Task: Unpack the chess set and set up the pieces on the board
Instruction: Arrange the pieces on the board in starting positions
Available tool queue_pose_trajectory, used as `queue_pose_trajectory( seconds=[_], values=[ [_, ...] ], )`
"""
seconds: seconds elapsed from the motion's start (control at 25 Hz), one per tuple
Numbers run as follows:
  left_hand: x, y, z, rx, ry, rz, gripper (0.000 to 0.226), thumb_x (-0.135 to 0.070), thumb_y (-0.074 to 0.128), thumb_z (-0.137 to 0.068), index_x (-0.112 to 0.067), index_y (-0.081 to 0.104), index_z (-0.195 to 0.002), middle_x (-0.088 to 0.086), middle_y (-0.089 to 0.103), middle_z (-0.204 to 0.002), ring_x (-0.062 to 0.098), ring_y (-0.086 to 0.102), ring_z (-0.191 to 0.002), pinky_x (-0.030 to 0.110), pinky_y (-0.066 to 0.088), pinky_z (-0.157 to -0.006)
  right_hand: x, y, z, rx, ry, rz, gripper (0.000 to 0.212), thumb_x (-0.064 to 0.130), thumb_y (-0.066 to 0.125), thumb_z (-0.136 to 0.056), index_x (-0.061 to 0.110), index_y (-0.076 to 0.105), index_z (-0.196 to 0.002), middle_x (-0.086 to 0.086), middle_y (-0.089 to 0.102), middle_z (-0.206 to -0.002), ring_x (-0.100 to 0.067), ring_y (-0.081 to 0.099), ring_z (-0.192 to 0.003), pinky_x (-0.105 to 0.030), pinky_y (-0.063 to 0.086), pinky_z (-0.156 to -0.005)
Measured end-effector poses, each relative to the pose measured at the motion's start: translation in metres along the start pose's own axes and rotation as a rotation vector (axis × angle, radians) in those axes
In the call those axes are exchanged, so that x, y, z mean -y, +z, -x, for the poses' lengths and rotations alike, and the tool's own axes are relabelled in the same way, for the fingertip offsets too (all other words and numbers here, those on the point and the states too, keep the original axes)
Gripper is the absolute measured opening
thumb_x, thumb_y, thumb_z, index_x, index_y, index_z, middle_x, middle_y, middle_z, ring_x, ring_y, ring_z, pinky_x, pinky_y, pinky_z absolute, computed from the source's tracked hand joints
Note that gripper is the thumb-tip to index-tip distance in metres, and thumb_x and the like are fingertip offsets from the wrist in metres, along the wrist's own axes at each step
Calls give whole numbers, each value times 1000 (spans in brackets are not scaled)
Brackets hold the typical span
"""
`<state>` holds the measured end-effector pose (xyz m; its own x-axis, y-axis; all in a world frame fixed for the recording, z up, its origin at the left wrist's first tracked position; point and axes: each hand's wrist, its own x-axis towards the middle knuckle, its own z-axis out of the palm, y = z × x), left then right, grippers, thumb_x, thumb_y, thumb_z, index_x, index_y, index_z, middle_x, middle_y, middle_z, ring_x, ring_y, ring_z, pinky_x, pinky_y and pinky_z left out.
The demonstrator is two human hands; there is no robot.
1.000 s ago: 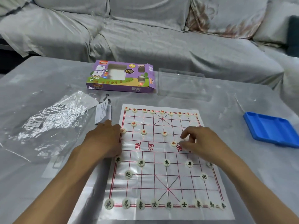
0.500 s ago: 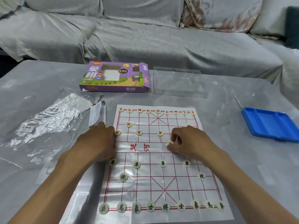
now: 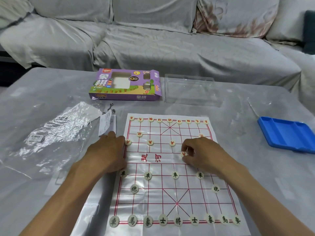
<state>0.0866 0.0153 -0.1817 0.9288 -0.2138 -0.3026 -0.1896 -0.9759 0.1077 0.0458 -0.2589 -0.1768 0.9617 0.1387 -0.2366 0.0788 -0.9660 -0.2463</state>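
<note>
On the grey, plastic-covered table [image 3: 238,103] lies a thin, glossy xiangqi board sheet [image 3: 170,193], white with a red printed grid, diagonal palace lines and two red characters across its middle band. Small round, flat, cream-coloured discs sit on the grid points. Along the near edge runs a full row of nine black-lettered pieces [image 3: 177,220]; two black-lettered cannons [image 3: 134,188] stand further up, and four black-lettered soldiers [image 3: 147,175] line the row beyond them. Along the far edge stands a row of nine red-lettered pieces [image 3: 169,120], with a red cannon [image 3: 139,134] below it at the left and three red soldiers [image 3: 150,142] in the next row.

The right hand [image 3: 202,154] has its fingers curled, thumb and fingertips pinching a red-lettered soldier disc [image 3: 183,154] that rests on the board just above the middle band, right of centre. A further red piece shows only partly behind this hand's knuckles. The left hand [image 3: 107,154] lies palm down across the board's left edge, fingers fairly straight and together, pressing flat on the sheet and holding nothing.

Beyond the board lie a purple cardboard xiangqi box [image 3: 126,86] with a cut-out window and one end flap open, and to its right a clear, rectangular plastic tray [image 3: 190,89]. At the left lies a crinkled transparent plastic bag [image 3: 56,133], and beside it a small white paper slip [image 3: 106,125] with a metal ring. A blue moulded plastic tray [image 3: 288,133] with shallow compartments sits at the right. Behind the table stands a sofa under a wrinkled grey cover [image 3: 170,48].
</note>
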Motion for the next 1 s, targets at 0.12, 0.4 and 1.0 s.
queue_pose_trajectory(
  seconds=[0.12, 0.4, 1.0],
  values=[
    [1, -1, -1, 2, 8, 0, 37, -36, 66, -78, -26, 42, -105, -3, 38, -106, 16, 42, -100, 31, 46, -76, -20, -24, 7, -66, 60, -61, 17, 39, 69, -83, 32, 64, -98, 15, 63, -86, -4, 56, -79, -24, 48, -71],
    [1, -2, 0, 4, 23, 11, 40, -40, 68, -76, -30, 37, -100, -5, 38, -104, 14, 41, -98, 30, 46, -77, -64, -38, 18, -121, 281, -109, 15, 35, 75, -80, 28, 64, -89, 13, 62, -84, -7, 59, -78, -23, 48, -72],
    [3, 0, -2, 10, 14, 11, 41, -41, 68, -76, -32, 37, -102, -5, 37, -105, 14, 38, -97, 30, 42, -74, -70, -22, -1, -76, 344, -102, 20, 31, 70, -86, 28, 63, -104, 12, 57, -91, -7, 57, -82, -21, 47, -73]
  ],
)
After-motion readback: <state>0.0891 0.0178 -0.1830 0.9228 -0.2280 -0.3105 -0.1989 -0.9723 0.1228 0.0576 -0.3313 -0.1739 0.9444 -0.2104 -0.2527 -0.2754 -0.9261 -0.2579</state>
